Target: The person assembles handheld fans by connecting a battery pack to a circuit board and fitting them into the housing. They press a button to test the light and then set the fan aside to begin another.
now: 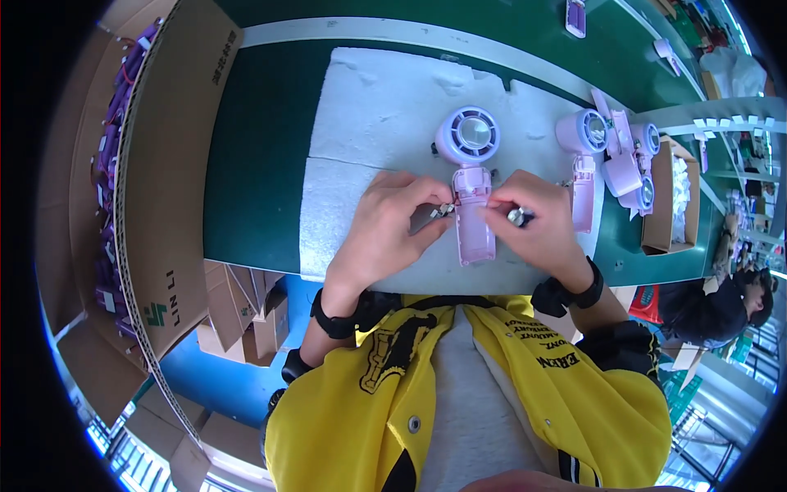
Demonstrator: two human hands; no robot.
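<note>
A lilac handheld fan (468,135) lies in front of me with its round head away from me. Its pink handle shell (474,225) is open toward me, showing a hollow inside. To the left of the handle, my left hand (385,225) is closed, with small white-and-silver parts (443,211) at its fingertips; their kind is too small to make out. From the right, my right hand (537,221) curls around a small dark piece with a silvery round end (518,216). Its thumb and forefinger touch the handle's right edge.
Under the fan lies a white foam board (385,107) on the green table (254,164). Several more lilac fans (582,131) sit at the right, beside a cardboard box (668,234). A tall carton (168,189) with purple parts stands left. A person (717,307) sits far right.
</note>
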